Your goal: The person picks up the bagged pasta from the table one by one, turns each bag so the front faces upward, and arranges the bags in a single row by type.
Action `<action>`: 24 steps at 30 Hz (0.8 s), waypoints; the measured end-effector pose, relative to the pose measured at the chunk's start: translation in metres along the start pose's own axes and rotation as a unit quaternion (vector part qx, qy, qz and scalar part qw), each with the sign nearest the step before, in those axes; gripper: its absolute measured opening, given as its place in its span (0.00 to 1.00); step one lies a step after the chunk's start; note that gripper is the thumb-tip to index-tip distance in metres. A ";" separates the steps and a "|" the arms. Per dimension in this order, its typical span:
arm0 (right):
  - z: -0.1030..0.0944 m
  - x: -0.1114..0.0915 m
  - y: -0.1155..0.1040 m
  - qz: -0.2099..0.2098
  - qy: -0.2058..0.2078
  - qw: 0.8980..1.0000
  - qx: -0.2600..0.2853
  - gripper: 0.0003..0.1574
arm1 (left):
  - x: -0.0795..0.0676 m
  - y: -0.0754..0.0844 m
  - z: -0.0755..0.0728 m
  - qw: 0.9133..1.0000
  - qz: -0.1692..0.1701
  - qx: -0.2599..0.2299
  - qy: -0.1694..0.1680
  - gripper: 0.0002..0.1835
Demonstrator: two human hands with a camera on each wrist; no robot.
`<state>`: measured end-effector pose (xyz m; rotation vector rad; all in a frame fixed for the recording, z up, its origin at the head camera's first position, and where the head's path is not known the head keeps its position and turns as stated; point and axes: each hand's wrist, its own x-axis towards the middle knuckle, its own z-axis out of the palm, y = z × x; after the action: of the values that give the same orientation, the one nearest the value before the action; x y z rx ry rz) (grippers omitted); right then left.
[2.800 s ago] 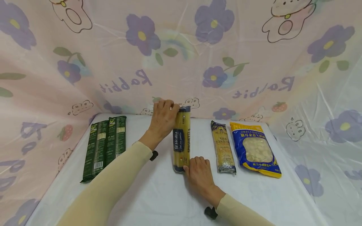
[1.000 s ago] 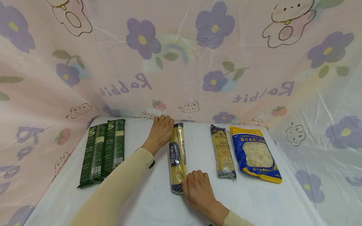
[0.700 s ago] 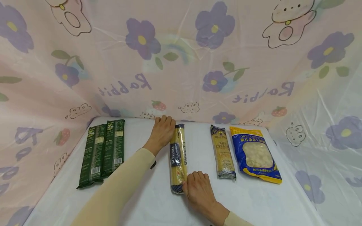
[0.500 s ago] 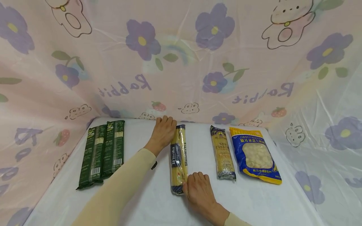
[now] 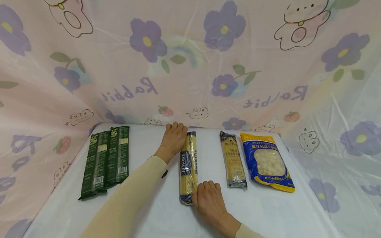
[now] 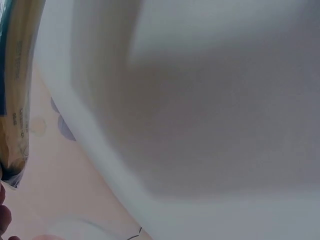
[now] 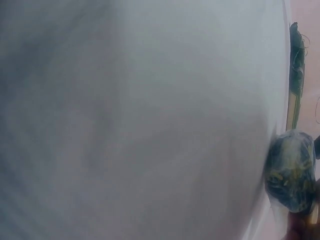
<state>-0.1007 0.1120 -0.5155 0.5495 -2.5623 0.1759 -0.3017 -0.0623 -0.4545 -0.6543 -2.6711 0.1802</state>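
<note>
A pack of spaghetti [image 5: 187, 168] with a dark blue label lies lengthwise on the white table, between both hands. My left hand [image 5: 172, 140] grips its far end from the left side. At the near end, my right hand [image 5: 209, 201] pinches the right corner, thumb against the wrapper. In the left wrist view, the pack [image 6: 17, 85] runs along the left edge, with a few fingertips below its end. The right wrist view shows the crinkled clear end of the pack [image 7: 291, 172] at the right edge; most of that hand is out of sight.
Two green pasta packs [image 5: 95, 165] [image 5: 118, 155] lie side by side on the left of the white table [image 5: 154, 211]. To the right are a slimmer pasta pack [image 5: 233, 160] and a blue and yellow orecchiette bag [image 5: 268, 162]. A patterned curtain [image 5: 190, 82] rises behind.
The spaghetti pack was held up with its far end raised, then came down nearer onto the table. Since then its far end has shifted slightly right with my left hand.
</note>
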 end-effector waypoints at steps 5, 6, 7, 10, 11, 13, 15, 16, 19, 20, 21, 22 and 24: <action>0.000 0.001 0.000 0.003 0.002 1.000 -0.001 0.23 | 0.001 0.000 0.002 1.000 0.000 0.005 0.004 0.06; 0.000 0.002 0.000 0.003 0.002 1.000 -0.002 0.23 | 0.001 0.000 0.003 1.000 0.000 0.003 0.006 0.06; 0.000 0.002 0.000 0.004 0.001 1.000 -0.003 0.24 | 0.001 0.000 0.003 1.000 0.000 0.001 0.005 0.06; 0.000 0.002 -0.001 0.008 -0.006 1.000 -0.005 0.24 | 0.000 0.001 0.005 1.000 -0.002 -0.002 0.001 0.06; 0.000 0.002 -0.001 0.010 -0.010 1.000 -0.006 0.24 | 0.000 0.001 0.006 1.000 -0.003 -0.003 0.000 0.06; 0.001 0.002 -0.002 0.014 -0.016 1.000 -0.005 0.24 | -0.001 0.001 0.007 1.000 -0.006 -0.002 -0.003 0.06; 0.001 0.001 -0.002 0.015 -0.019 1.000 -0.005 0.24 | -0.001 0.001 0.009 1.000 -0.007 0.001 -0.001 0.06; 0.001 0.001 -0.002 0.016 -0.019 1.000 -0.005 0.24 | -0.001 0.002 0.009 1.000 -0.007 0.002 -0.001 0.06; -0.001 0.000 -0.002 0.015 -0.025 0.999 -0.013 0.25 | -0.001 0.002 0.009 1.000 -0.002 -0.002 -0.002 0.06; -0.002 0.000 -0.001 0.014 -0.032 0.999 -0.018 0.25 | -0.002 0.002 0.008 1.000 -0.001 -0.005 -0.003 0.06; -0.003 0.000 -0.001 0.013 -0.040 0.999 -0.024 0.26 | -0.003 0.002 0.007 1.000 -0.002 -0.011 -0.007 0.07; -0.005 -0.001 0.000 0.011 -0.050 0.998 -0.031 0.27 | -0.005 0.001 0.005 1.000 -0.001 -0.016 -0.010 0.08; -0.008 -0.001 0.002 0.008 -0.065 0.997 -0.043 0.28 | -0.010 0.001 0.000 0.999 0.001 -0.028 -0.019 0.09</action>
<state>-0.0970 0.1158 -0.5091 0.5251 -2.6868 0.0367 -0.2933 -0.0657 -0.4583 -0.6771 -2.7201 0.1188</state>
